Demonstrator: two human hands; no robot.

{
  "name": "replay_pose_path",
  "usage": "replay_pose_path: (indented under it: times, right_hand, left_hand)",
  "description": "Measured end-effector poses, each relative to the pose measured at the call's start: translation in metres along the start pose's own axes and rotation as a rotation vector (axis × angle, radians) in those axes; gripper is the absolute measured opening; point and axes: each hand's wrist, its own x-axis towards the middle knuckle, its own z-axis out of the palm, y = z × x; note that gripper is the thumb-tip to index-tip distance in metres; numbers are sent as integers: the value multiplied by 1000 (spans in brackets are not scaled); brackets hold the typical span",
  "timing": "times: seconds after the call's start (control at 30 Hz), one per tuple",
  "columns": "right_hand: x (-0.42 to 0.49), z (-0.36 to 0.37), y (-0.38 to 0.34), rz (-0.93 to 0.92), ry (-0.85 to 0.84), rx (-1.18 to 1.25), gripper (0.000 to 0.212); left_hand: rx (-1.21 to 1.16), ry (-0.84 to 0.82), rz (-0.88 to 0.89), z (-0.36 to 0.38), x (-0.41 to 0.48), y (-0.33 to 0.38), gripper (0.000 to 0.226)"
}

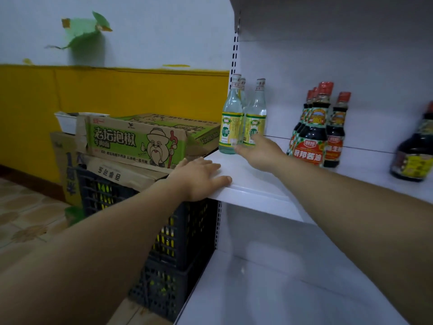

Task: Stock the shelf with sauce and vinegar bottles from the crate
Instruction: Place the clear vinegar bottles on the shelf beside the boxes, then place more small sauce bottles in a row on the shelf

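Well, the left hand (pixel 201 177) lies flat on the front corner of the white shelf (pixel 257 186). Its fingers are straight and hold nothing. The right hand (pixel 260 152) is further back on the same shelf, at about 2 o'clock from the left hand. Its fingers are stretched out and hold nothing. Their tips are right at the foot of the vinegar bottles (pixel 232 123), but the hand is blurry, so one cannot tell if they touch. The clear vinegar bottles stand upright at the left end of the shelf, at 11 o'clock from the right hand. The dark sauce bottles (pixel 312 132) with red caps stand in a bunch at 3 o'clock from the vinegar bottles, apart from them. One more dark bottle (pixel 414 153) stands alone at the far right edge. The black crate (pixel 185 233) sits just beside the shelf, at 6 o'clock from the left hand. A green box (pixel 140 139) lies on a brown box (pixel 121 175) on top of the crate.
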Motion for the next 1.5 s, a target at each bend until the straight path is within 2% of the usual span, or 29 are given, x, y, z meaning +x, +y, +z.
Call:
replay_pose_path:
  times: [0.13, 0.27, 0.47, 0.57, 0.7, 0.77, 1.0, 1.1, 1.23, 1.4, 1.5]
  right_hand:
    - [-52, -6, -14, -58, -12, -43, 69]
    - [-106, -5, -50, -115, -36, -61, 78]
    - [-204, 56, -93, -200, -115, -6, 70]
    - [-256, 109, -100, -183, -228, -15, 71]
    - [-321, 185, -99, -112, -487, -28, 73]
    - [-349, 222, -99, -111, -588, -34, 73]
    - [-428, 314, -101, -141, -860, -33, 68]
    - [-455, 339, -93, -136, -998, -38, 46]
    - [-489, 368, -81, -125, -1233, -38, 74]
    - [-522, 396, -66, -183, -1193, -44, 72]
    - [-531, 409, -62, -201, -1131, -86, 58]
  left_hand:
    - [-119, 28, -50, -10, -49, -5, 74]
    - [-204, -67, -123, -13, -124, -24, 79]
    - [-238, -153, -259, 31, -251, -60, 80]
    - [-262, -259, -307, 66, -313, -75, 82]
    - [-259, -437, -372, 112, -392, -100, 86]
    - [-313, -473, -421, 135, -428, -113, 87]
    - [-640, -376, -556, 202, -517, -114, 73]
    - [-784, -352, -641, 232, -542, -107, 69]
    - [-875, -339, -798, 271, -570, -100, 77]
    - [-884, -295, -911, 302, -592, -93, 72]
    - [-868, -307, -937, 313, -599, -93, 72]
